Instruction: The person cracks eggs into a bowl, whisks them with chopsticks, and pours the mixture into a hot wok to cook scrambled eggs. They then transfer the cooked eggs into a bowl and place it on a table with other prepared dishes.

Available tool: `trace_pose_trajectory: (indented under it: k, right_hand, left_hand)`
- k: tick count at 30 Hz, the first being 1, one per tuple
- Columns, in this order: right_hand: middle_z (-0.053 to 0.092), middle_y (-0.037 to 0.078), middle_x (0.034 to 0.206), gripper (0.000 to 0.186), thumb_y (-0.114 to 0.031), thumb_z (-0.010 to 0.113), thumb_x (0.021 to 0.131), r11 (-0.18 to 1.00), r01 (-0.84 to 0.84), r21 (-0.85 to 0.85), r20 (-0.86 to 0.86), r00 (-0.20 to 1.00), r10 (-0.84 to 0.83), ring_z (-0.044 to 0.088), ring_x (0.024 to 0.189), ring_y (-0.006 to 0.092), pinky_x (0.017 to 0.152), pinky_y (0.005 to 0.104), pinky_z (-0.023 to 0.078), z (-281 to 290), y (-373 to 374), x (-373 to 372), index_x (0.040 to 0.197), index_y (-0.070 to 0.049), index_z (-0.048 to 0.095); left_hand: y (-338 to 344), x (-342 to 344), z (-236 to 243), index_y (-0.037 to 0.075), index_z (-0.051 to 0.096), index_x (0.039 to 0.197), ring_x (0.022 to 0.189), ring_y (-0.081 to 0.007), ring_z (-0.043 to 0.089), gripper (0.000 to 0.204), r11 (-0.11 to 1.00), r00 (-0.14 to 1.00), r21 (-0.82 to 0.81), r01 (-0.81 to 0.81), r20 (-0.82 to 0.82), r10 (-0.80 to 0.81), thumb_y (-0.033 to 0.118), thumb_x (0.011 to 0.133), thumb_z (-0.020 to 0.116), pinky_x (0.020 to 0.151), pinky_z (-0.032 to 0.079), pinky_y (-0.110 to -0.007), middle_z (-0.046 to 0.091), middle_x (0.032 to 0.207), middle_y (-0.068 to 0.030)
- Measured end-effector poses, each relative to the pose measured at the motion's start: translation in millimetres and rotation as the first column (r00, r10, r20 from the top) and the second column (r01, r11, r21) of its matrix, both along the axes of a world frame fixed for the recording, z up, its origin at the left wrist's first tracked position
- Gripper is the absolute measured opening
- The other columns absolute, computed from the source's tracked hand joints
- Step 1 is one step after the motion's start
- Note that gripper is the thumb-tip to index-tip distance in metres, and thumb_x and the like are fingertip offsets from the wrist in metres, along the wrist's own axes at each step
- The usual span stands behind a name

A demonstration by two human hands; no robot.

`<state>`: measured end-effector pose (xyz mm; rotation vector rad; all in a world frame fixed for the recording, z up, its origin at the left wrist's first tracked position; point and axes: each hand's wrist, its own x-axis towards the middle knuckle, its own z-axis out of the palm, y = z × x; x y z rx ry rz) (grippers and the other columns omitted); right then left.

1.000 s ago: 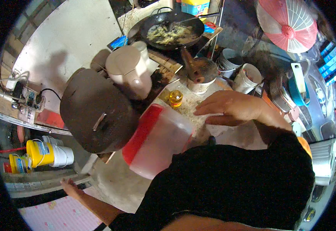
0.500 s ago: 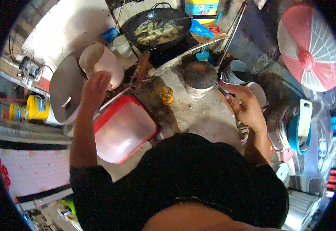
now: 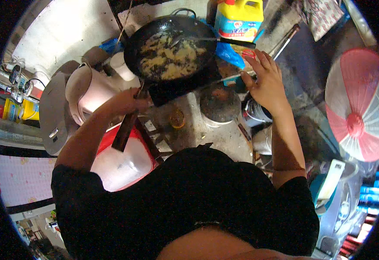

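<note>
A black wok (image 3: 131, 52) holds pale yellow pieces of food (image 3: 172, 56) in dark, shiny liquid. My left hand (image 3: 136, 100) is closed round the wok's brown wooden handle (image 3: 125, 132), close to the pan, with the handle's end sticking out toward me. Across the wok's right rim lies a metal spatula (image 3: 237, 42) with a black grip. My right hand (image 3: 265, 84) is just below that grip, fingers spread and thumb apart, with nothing seen in it. I cannot tell whether its fingertips touch anything.
Behind the spatula stands a yellow jug (image 3: 241, 21), with a blue plastic bag (image 3: 229, 55) before it. At left are a pale pot (image 3: 89, 93) and a red-rimmed tub (image 3: 122, 162). A soot-dark round lid (image 3: 219, 104) is in the middle; a pink-and-white fan (image 3: 355, 123) stands right.
My left hand has come from beside the pale pot to the wok handle. My right hand has left a dark-handled thing near the bucket and moved up toward the spatula. The view has shifted.
</note>
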<state>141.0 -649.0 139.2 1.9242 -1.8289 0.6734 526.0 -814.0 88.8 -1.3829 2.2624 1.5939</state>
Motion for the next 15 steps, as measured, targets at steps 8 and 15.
trace_pose_trajectory:
  k: [8,15]
  right_hand:
    - [0.056,0.015,0.124,0.045,-0.03,0.063,0.081,0.912,-0.111,0.394,-0.071,0.986,0.15,0.053,0.116,0.0314,0.1,0.0443,0.039,-20.1,-132.3,-69.0,0.121,-0.01,0.056]
    - [0.06,0.016,0.118,0.041,-0.028,0.059,0.086,0.737,-0.499,0.456,0.187,0.863,0.468,0.057,0.109,0.0328,0.091,0.0394,0.045,-21.7,-195.2,-130.1,0.12,-0.007,0.058]
  left_hand:
    - [9.1,-36.6,19.2,0.006,0.057,0.11,0.069,-0.0131,0.056,0.035,0.948,0.936,0.083,-0.308,0.204,0.287,0.024,0.082,0.067,0.057,0.046,-0.027,0.06,0.078,-0.0065]
    - [40.8,-71.2,14.2,0.0,0.059,0.092,0.057,-0.0146,0.056,0.022,0.802,0.785,0.029,-0.597,0.224,0.577,0.017,0.08,0.067,0.051,0.049,-0.029,0.057,0.069,-0.0057]
